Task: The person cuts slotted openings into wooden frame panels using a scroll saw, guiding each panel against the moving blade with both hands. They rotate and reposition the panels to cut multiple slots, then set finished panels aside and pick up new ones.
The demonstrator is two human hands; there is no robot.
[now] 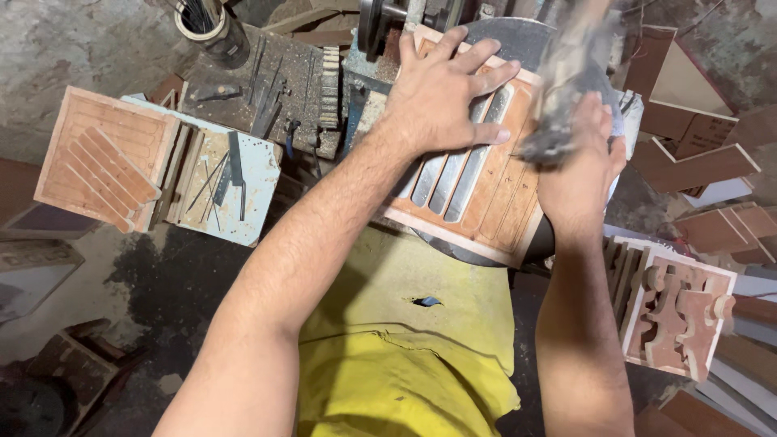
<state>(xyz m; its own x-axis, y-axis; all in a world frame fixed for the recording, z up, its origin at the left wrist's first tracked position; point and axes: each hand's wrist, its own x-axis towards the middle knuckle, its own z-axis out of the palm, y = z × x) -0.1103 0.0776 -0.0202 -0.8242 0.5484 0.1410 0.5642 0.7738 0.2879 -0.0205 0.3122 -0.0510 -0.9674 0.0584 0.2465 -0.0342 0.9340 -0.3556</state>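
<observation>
The person is wearing a yellow garment [405, 372] that is filling the lower middle of the view, and both bare arms are reaching forward over it to a round grey machine table [518, 36]. On this table a reddish-brown board with long cut slots [477, 190] is lying flat, with its lower edge hanging toward the person. The left hand [445, 89] is resting on the upper left part of the board, palm down, with the fingers [486, 81] spread out and lying flat; they are pressing on the surface and not closing around anything, and the slots are showing just below the fingertips. The right hand [579, 170] is at the right edge of the same board, and its fingers are curled around a grey blurred object [562, 89], which is rising over the board's upper right corner; what kind of object it is cannot be told because of the blur. To the left, a square carved panel with slanted ribs [101, 158] is sitting beside a pale blue board [222, 182] carrying thin metal blades [231, 170]. To the right, near the right forearm, a smaller cut-out panel with curved shapes [676, 311] is lying on other wood pieces [696, 166]. At the top left, a round container with dark rods [202, 20] is standing on a dusty bench.
</observation>
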